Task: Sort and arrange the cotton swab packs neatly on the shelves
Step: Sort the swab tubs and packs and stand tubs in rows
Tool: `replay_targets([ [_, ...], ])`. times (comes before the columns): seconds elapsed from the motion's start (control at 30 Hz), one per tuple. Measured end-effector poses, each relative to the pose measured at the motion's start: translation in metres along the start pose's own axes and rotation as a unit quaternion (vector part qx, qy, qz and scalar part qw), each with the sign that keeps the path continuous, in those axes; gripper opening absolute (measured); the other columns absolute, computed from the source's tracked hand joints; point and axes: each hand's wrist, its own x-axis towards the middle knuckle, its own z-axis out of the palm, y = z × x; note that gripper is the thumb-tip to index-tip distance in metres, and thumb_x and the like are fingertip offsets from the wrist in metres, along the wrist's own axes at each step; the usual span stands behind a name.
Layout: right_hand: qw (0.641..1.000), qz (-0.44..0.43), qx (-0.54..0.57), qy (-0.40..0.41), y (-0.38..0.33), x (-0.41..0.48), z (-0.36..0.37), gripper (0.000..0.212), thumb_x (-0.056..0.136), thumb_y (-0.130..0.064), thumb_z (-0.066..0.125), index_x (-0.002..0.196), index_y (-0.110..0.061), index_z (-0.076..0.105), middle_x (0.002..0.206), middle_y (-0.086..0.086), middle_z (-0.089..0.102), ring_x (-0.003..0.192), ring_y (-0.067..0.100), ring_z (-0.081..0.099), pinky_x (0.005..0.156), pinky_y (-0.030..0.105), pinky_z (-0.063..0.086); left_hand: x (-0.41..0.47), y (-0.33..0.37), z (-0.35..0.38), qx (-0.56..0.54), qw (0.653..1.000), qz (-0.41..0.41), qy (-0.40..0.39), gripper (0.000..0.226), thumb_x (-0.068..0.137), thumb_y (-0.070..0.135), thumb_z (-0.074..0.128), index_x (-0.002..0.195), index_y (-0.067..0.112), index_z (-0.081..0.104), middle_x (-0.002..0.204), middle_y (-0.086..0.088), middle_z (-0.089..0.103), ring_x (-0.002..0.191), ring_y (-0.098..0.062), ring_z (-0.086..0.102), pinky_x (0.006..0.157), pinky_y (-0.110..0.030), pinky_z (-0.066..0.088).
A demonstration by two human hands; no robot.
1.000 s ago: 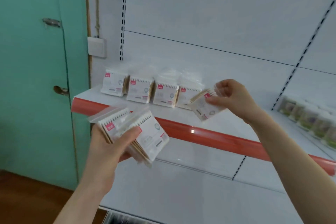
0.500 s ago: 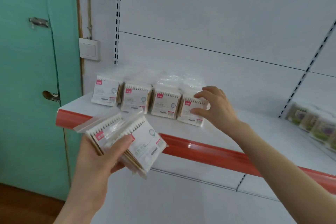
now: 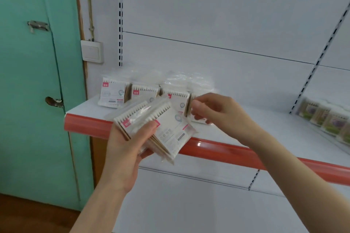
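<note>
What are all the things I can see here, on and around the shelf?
shelf: one, white with a red front edge, across the middle.
shelf packs: four, white with pink tags, standing in a row at its left end; fourth mostly hidden.
held packs: small stack, count unclear, white, in front of the row.
other packs: several, greenish, blurred, far right.
door: one, green, left.
wall switch: one, white, beside the door.
left hand: grips the held packs.
right hand: fingers curled by the fourth pack; grip unclear.
</note>
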Motion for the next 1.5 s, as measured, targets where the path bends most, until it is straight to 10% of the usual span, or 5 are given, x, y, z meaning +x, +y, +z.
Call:
replay_targets([
  [0.27, 0.992, 0.097, 0.075, -0.032, 0.002, -0.039, 0.016, 0.018, 0.078, -0.030, 0.069, 0.091, -0.018, 0.067, 0.083, 0.013, 0.070, 0.073, 0.013, 0.059, 0.067, 0.027, 0.047, -0.011, -0.002, 0.009, -0.008, 0.999, -0.004, -0.044, 0.074, 0.037, 0.050, 0.089, 0.104, 0.031, 0.064, 0.104, -0.004, 0.071, 0.092, -0.025, 0.070, 0.060, -0.034, 0.056],
  [0.53, 0.982, 0.156, 0.102, 0.004, 0.010, -0.068, -0.007, 0.018, 0.071, -0.013, 0.076, 0.072, -0.012, 0.058, 0.067, -0.001, 0.056, 0.067, 0.012, 0.055, 0.066, 0.022, 0.052, -0.017, -0.013, 0.013, 0.023, 0.999, -0.015, -0.027, 0.077, 0.050, 0.020, 0.084, 0.119, 0.012, 0.052, 0.105, -0.008, 0.068, 0.090, -0.024, 0.069, 0.057, -0.031, 0.055],
  [0.83, 0.932, 0.184, 0.241, 0.201, 0.079, -0.018, -0.074, 0.012, 0.082, -0.003, 0.065, 0.082, -0.004, 0.053, 0.083, 0.012, 0.063, 0.069, 0.016, 0.066, 0.069, 0.023, 0.057, 0.009, -0.013, 0.030, 0.039, 0.998, 0.037, -0.030, 0.079, 0.044, 0.026, 0.081, 0.116, 0.005, 0.056, 0.094, -0.006, 0.072, 0.082, -0.020, 0.071, 0.054, -0.028, 0.054],
  [1.2, 0.954, 0.219, 0.115, 0.168, 0.168, 0.109, -0.107, 0.027, 0.081, -0.001, 0.067, 0.062, -0.005, 0.048, 0.070, 0.007, 0.053, 0.059, 0.015, 0.051, 0.047, 0.013, 0.051, 0.029, -0.007, 0.058, 0.069, 0.993, 0.086, 0.044, 0.058, 0.052, 0.019, 0.077, 0.106, 0.014, 0.058, 0.086, 0.004, 0.073, 0.086, -0.017, 0.070, 0.058, -0.022, 0.055],
  [1.5, 0.971, 0.201, -0.009, 0.131, 0.194, 0.158, -0.089, 0.036, 0.075, -0.009, 0.075, 0.053, -0.010, 0.047, 0.077, 0.015, 0.062, 0.074, 0.025, 0.058, 0.085, 0.044, 0.053, 0.034, -0.010, 0.068, 0.099, 0.987, 0.112, 0.065, 0.106, 0.023, 0.054, 0.090, 0.113, 0.008, 0.058, 0.092, -0.002, 0.073, 0.080, -0.019, 0.071, 0.056, -0.024, 0.055],
])
